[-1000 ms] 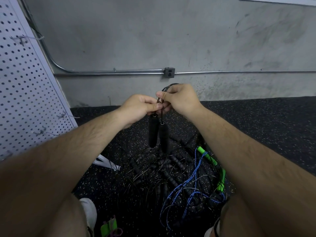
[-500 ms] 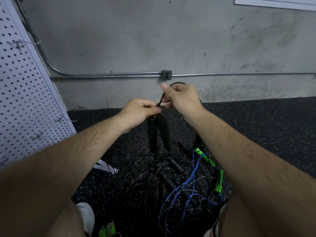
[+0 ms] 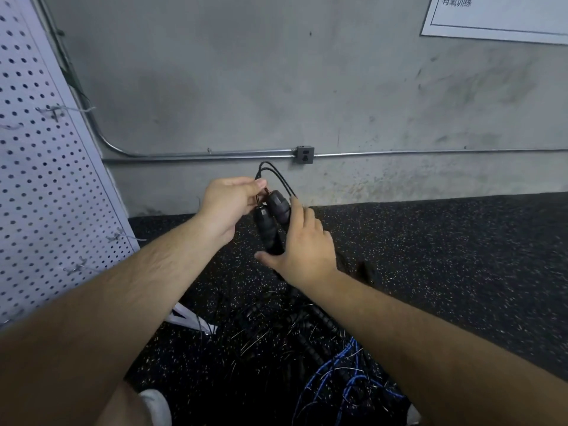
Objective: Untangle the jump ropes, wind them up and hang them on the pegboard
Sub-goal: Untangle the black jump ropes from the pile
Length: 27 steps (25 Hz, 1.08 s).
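Two black jump-rope handles (image 3: 272,216) hang side by side in front of me, their thin black cord (image 3: 275,175) looping up above them. My left hand (image 3: 229,206) pinches the handle tops where the cord comes out. My right hand (image 3: 299,244) wraps around the lower part of the handles, thumb pointing left. Below on the floor lies a tangled pile of black beaded ropes (image 3: 304,330) and a blue rope (image 3: 341,376). The white pegboard (image 3: 46,186) with metal hooks (image 3: 55,110) leans at the left.
A grey concrete wall with a metal conduit (image 3: 215,154) and a socket box (image 3: 305,154) is straight ahead. The floor is black speckled rubber (image 3: 445,250). A white paper sign (image 3: 498,16) hangs top right. My white shoe (image 3: 155,407) shows at the bottom.
My right hand let go of the cord at the top and dropped down around the handles' lower part. The left hand lifted the handles a little. The view tilted up.
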Motion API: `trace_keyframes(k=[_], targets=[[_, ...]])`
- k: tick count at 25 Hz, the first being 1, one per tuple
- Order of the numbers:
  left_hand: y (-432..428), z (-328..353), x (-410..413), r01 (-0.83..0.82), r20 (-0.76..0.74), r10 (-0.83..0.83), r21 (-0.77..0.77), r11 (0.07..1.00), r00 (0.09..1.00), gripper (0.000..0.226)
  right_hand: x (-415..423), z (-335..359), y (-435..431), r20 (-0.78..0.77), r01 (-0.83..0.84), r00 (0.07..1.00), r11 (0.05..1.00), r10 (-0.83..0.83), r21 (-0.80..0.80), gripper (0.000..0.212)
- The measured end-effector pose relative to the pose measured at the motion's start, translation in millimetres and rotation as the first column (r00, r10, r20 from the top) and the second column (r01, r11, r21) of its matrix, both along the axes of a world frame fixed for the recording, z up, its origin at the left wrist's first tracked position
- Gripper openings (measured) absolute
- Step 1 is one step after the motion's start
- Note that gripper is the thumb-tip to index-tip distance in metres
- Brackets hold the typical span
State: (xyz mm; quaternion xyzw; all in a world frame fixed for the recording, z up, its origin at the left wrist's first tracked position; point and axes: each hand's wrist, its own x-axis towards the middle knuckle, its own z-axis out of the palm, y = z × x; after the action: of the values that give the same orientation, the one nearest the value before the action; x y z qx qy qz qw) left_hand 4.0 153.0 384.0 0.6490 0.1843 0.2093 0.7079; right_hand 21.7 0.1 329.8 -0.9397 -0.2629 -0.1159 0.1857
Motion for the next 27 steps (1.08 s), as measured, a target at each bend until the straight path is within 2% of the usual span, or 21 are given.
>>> trace_keyframes(k=[2,4,6,7,8,9,10,11,12,14,16,17,19,22,24,25,27], targets=[[1,2,-1,-0.027,-0.001,0.027,-0.073,0.997,1.000,0.013,6,1,5,0.041,0.017,0.999,1.000,-0.018,0.026,0.113],[3,5,-4,-0.047,0.007,0.049,-0.145,0.988,0.999,0.007,13,4,5,0.044,-0.030,0.999,0.998,0.027,0.057,0.099],[7,2,-6,-0.037,-0.009,0.036,-0.154,0.987,0.999,0.007,19,7,4,0.032,-0.102,0.994,0.994,0.101,0.037,0.082],[10,-1,-9,-0.028,-0.051,0.023,-0.089,0.996,0.998,0.014,22,9,3,0.024,-0.134,0.991,0.991,0.134,0.006,0.077],[14,-4,-12,-0.010,-0.131,0.023,0.099,0.995,0.991,0.022,25,11,0,0.016,-0.162,0.987,0.986,0.163,-0.033,0.074],[22,-9,-15,0.025,-0.221,0.073,0.413,0.911,0.973,0.031,28,12,-2,0.012,-0.186,0.982,0.979,0.187,-0.083,0.075],[30,-12,-19,0.075,-0.255,0.158,0.714,0.696,0.954,0.035,32,13,-5,0.009,-0.204,0.978,0.968,0.208,-0.143,0.078],[35,-13,-23,0.115,-0.219,0.191,0.888,0.444,0.957,0.032,36,14,-7,0.003,-0.220,0.974,0.953,0.225,-0.209,0.081],[38,-13,-27,0.160,-0.203,0.126,0.943,0.292,0.971,0.034,38,16,-9,0.000,-0.237,0.969,0.933,0.246,-0.271,0.084],[40,-14,-31,0.336,-0.331,-0.062,0.928,0.160,0.942,0.071,41,17,-10,0.004,-0.286,0.952,0.891,0.307,-0.354,0.087],[33,-24,-29,0.463,-0.461,-0.103,0.887,-0.006,0.882,0.100,40,17,-10,-0.007,-0.331,0.936,0.871,0.353,-0.362,0.087],[28,-30,-28,0.469,-0.473,-0.103,0.881,-0.064,0.875,0.105,39,18,-11,-0.019,-0.354,0.928,0.866,0.372,-0.354,0.086],[19,-43,-23,0.460,-0.464,-0.114,0.886,-0.060,0.878,0.094,37,19,-12,-0.049,-0.382,0.920,0.865,0.388,-0.326,0.085],[15,-49,-12,0.380,-0.374,-0.124,0.924,0.031,0.919,0.063,39,19,-17,-0.043,-0.321,0.946,0.903,0.323,-0.285,0.082],[19,-47,-6,0.363,-0.355,-0.089,0.926,0.107,0.931,0.058,45,17,-22,0.018,-0.171,0.984,0.962,0.179,-0.214,0.083],[21,-46,-4,0.359,-0.352,-0.070,0.921,0.151,0.933,0.059,48,17,-23,-0.001,-0.122,0.992,0.982,0.124,-0.146,0.084],[22,-48,-4,0.361,-0.356,-0.059,0.915,0.183,0.933,0.060,47,12,-25,-0.153,-0.128,0.980,0.991,0.130,0.026,0.085]])
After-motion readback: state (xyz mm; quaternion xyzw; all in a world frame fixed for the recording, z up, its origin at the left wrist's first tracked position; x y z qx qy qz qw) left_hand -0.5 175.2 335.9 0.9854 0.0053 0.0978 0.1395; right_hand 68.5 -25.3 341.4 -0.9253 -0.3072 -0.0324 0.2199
